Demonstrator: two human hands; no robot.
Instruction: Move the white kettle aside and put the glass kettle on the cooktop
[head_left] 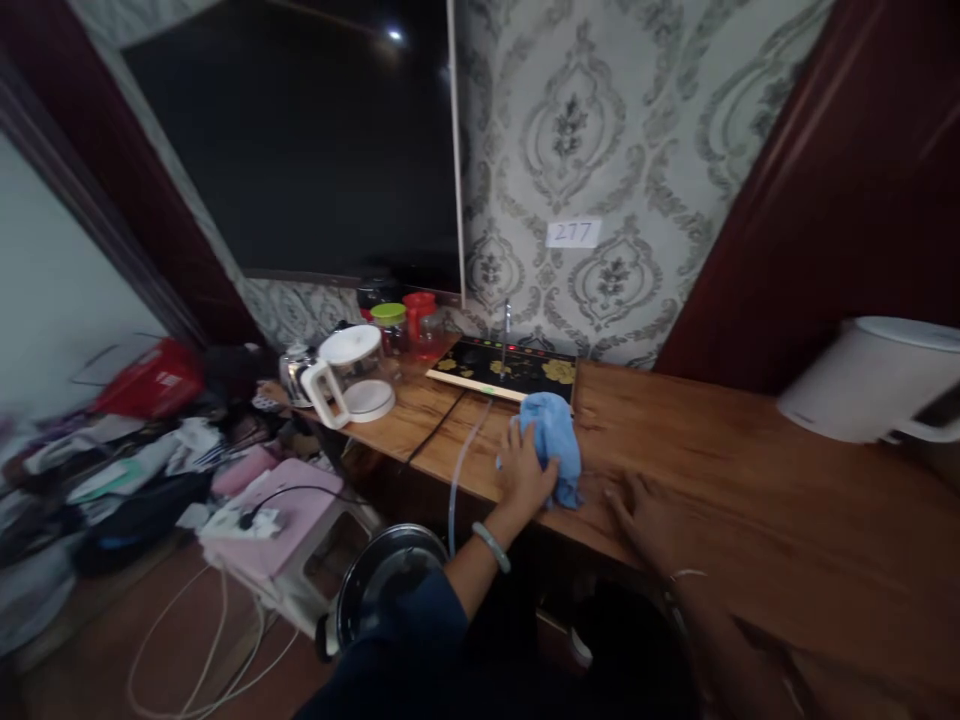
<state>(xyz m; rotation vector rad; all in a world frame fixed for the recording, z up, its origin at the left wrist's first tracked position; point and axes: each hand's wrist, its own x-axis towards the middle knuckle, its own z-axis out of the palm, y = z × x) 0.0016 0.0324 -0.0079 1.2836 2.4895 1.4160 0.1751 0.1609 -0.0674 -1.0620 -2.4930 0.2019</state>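
Observation:
A crumpled blue cloth (555, 445) lies on the wooden shelf top, near its front edge. My left hand (525, 468), with a pale bangle at the wrist, grips the cloth from its left side. To the right of the cloth, my right hand (649, 515) rests on the wood with its fingers apart and nothing in it. Just behind the cloth is a black glass tea stove (506, 365) with gold flowers, lit touch marks and a thin upright spout. A clear hose (459, 470) and a black cord run down from its front.
Left of the stove stand a white-handled glass kettle (352, 370), a green-lidded jar (390, 325) and a red-lidded jug (422, 325). A white electric kettle (874, 380) is far right. Below are a metal pot (390, 570) and a pink stool (289, 515) bearing a power strip.

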